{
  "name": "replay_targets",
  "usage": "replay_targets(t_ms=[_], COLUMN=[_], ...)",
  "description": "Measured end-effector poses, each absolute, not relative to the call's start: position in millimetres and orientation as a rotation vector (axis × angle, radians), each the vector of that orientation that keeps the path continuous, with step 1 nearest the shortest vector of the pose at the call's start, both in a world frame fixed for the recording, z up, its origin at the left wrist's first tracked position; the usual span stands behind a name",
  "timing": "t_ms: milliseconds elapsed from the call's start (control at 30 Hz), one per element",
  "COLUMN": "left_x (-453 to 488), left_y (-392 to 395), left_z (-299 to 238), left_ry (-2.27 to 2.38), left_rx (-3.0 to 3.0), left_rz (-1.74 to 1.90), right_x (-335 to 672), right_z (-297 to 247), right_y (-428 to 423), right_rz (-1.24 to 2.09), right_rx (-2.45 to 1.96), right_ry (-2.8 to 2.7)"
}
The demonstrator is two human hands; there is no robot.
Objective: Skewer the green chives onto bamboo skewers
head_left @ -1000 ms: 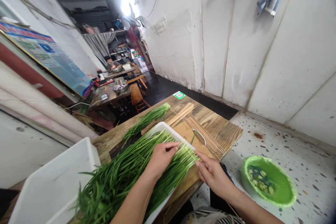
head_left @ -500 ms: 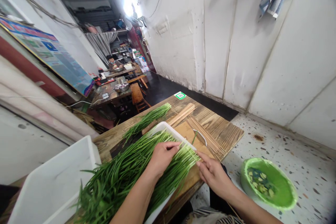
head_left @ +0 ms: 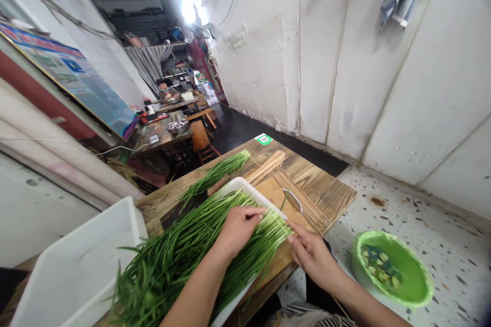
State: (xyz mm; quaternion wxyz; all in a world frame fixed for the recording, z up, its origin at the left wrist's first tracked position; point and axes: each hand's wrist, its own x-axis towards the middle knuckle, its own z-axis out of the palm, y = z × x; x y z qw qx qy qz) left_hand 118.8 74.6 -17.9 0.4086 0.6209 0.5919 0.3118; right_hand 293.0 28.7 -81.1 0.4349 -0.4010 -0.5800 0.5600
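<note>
A big pile of green chives lies in a white tray on the wooden table. My left hand rests on the chives near their cut ends, its fingers curled and pinching a few stalks. Just to the right, at the tips of the chives, my right hand has its fingers pinched on a thin bamboo skewer.
Several bamboo skewers lie spread on the table beyond my hands, with a second chive bundle further back. An empty white tub stands at the left. A green bowl of scraps sits on the speckled floor at the right.
Both hands stay nearly still on the chive ends; only the view has shifted slightly.
</note>
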Motion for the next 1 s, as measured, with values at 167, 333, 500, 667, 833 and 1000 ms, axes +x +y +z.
replay_targets(t_ms=[167, 333, 500, 667, 833, 1000], left_x=[120.1, 110.0, 98.0, 100.7, 111.2, 117.9], left_y=[74.7, 76.8, 78.9, 76.9, 71.1, 67.3], left_z=[-12.4, 1.6, 11.6, 3.3, -10.1, -15.4], left_ry=[1.464, 1.502, 1.644, 1.713, 1.558, 1.578], left_rx=[1.673, 1.557, 1.531, 1.629, 1.63, 1.69], left_rz=[0.753, 0.716, 0.781, 0.787, 0.777, 0.838], right_x=[294.1, 291.8, 285.3, 285.1, 286.9, 286.5], right_z=[-75.6, -68.0, -72.1, -76.4, -76.9, -78.4], right_y=[28.0, 32.7, 37.1, 36.0, 35.7, 35.3], right_rz=[1.411, 1.438, 1.44, 1.421, 1.445, 1.446], right_rx=[-1.005, -0.97, -0.948, -0.936, -0.937, -0.94], right_ry=[-1.446, -1.443, -1.389, -1.4, -1.382, -1.38])
